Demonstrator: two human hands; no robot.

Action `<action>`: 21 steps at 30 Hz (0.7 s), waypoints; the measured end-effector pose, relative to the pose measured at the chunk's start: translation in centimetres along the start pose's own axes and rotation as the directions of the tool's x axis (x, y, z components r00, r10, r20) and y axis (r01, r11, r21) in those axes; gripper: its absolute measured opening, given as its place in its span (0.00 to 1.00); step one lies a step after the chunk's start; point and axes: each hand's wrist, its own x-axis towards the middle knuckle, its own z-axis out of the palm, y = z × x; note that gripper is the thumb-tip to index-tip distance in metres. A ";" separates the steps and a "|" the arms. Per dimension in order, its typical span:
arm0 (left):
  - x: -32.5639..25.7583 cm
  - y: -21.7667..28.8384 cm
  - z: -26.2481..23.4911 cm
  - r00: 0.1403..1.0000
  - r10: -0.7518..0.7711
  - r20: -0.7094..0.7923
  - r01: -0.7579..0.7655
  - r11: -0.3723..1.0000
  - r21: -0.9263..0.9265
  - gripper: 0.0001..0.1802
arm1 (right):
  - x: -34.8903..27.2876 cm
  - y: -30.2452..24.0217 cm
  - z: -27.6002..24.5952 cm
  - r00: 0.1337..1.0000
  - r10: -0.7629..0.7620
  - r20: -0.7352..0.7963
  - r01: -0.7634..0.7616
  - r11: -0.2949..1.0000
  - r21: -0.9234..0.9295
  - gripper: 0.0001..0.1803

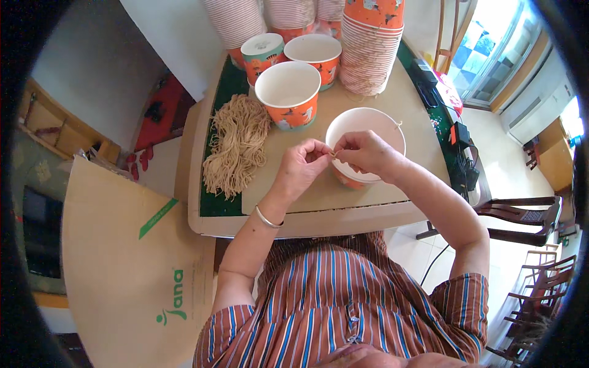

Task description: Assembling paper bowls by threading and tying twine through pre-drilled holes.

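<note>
An orange paper cup (362, 126) with a white inside stands on the table in front of me. My left hand (304, 167) and my right hand (365, 153) meet at its near rim, both pinching a thin tan string (333, 153) between fingertips. The string's far end shows at the cup's far rim (399, 124). A bundle of tan strings (236, 144) lies to the left of my left hand.
Three more open orange cups (288, 92) stand behind, and tall stacks of nested cups (370, 49) rise at the back. The beige table (307, 202) has a green mat strip. A large cardboard sheet (129, 257) leans at left; wooden chairs (521, 214) are at right.
</note>
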 end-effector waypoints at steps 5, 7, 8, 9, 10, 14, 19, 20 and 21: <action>0.1 -0.4 0.1 1.000 0.012 -0.018 -0.012 1.000 -0.002 0.05 | 0.2 0.3 -0.1 0.996 0.092 0.021 -0.094 0.980 0.178 0.04; 0.2 -1.1 0.0 0.998 0.059 -0.017 -0.058 0.998 0.020 0.05 | 0.3 0.6 -0.1 0.996 0.084 0.028 -0.088 0.973 0.211 0.04; 0.3 -1.3 0.0 0.994 0.105 -0.014 -0.105 0.994 0.041 0.05 | 0.3 0.6 -0.2 0.996 0.076 0.035 -0.082 0.966 0.245 0.04; 0.2 -1.3 0.0 0.994 0.104 -0.014 -0.104 0.994 0.042 0.05 | 0.4 0.7 -0.2 0.996 0.077 0.035 -0.083 0.966 0.247 0.04; 0.2 -1.1 0.1 0.995 0.101 -0.016 -0.101 0.994 0.038 0.05 | 0.4 0.7 -0.1 0.996 0.083 0.039 -0.090 0.965 0.246 0.04; 0.1 -0.8 0.1 0.997 0.068 -0.030 -0.066 0.996 0.052 0.05 | 0.6 1.0 -0.1 0.988 0.134 0.078 -0.151 0.940 0.307 0.05; 0.1 -1.1 0.1 0.992 0.116 -0.048 -0.112 0.991 0.078 0.04 | 0.6 1.5 -0.5 0.985 0.121 0.125 -0.161 0.903 0.398 0.05; 0.0 -1.1 0.1 0.991 0.120 -0.060 -0.113 0.989 0.099 0.04 | 0.7 1.6 -0.5 0.985 0.119 0.128 -0.162 0.897 0.411 0.06; 0.1 -1.1 0.2 0.991 0.119 -0.060 -0.113 0.989 0.099 0.04 | 0.6 1.6 -0.5 0.985 0.119 0.127 -0.162 0.897 0.412 0.06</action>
